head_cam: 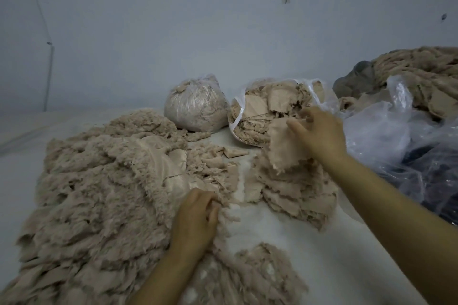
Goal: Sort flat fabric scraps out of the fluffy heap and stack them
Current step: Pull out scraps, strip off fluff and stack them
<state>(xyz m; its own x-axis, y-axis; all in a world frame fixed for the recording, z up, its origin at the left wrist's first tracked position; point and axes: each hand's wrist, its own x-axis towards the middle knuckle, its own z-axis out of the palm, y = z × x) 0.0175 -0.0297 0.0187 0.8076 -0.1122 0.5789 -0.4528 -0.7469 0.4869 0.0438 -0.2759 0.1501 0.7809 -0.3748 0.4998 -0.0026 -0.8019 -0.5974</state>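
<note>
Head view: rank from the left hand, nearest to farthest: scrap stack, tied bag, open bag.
From the left hand:
1. Scrap stack, just right.
2. and 3. Tied bag and open bag, both far side: too close to call.

Dim bluish light, plain pale wall [173, 20] with small marks, thin cord at left, white surface [285, 230] below

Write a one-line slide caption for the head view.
Right hand holds a flat beige fabric scrap above the scrap stack; left hand grips the fluffy beige heap.
</note>
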